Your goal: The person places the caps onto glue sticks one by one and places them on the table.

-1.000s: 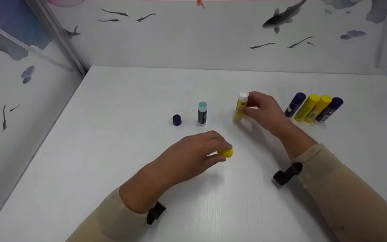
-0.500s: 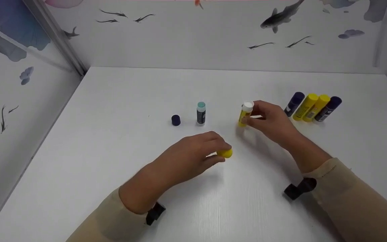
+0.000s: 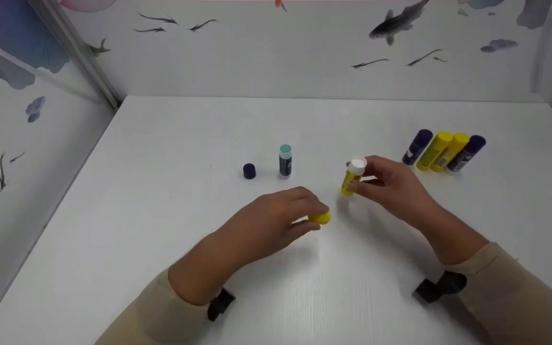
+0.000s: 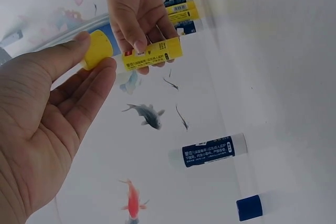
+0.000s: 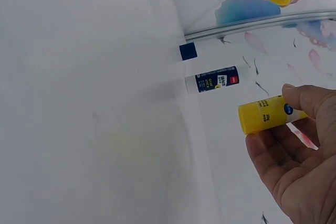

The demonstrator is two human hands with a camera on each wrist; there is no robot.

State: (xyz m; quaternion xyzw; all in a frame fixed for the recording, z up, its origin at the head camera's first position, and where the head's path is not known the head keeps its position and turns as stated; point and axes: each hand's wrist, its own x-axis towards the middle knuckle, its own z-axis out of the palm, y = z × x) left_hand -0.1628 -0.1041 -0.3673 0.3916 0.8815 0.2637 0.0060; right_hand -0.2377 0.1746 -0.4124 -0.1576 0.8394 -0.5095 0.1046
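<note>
My left hand [image 3: 266,225] pinches a yellow cap [image 3: 320,218] between thumb and fingers, its hollow end showing in the right wrist view. To the right and farther back, my right hand [image 3: 398,191] holds a yellow glue stick [image 3: 348,184], uncapped with its white top up and slightly tilted. In the left wrist view the same yellow glue stick [image 4: 152,55] shows its printed label, close to the cap. An uncapped navy glue stick [image 3: 285,163] with a pale teal tip stands upright on the table, and its navy cap [image 3: 249,171] sits to its left.
Several capped glue sticks stand in a row at the right back: a navy one [image 3: 418,147], two yellow ones side by side, with one yellow glue stick [image 3: 451,152] nearer the right, and another navy one [image 3: 467,153]. A patterned wall panel [image 3: 266,52] borders the white table [image 3: 185,129].
My right hand has drawn the yellow glue stick nearer to me and slightly right, toward the height of the left hand. The left hand with the yellow cap has stayed almost still.
</note>
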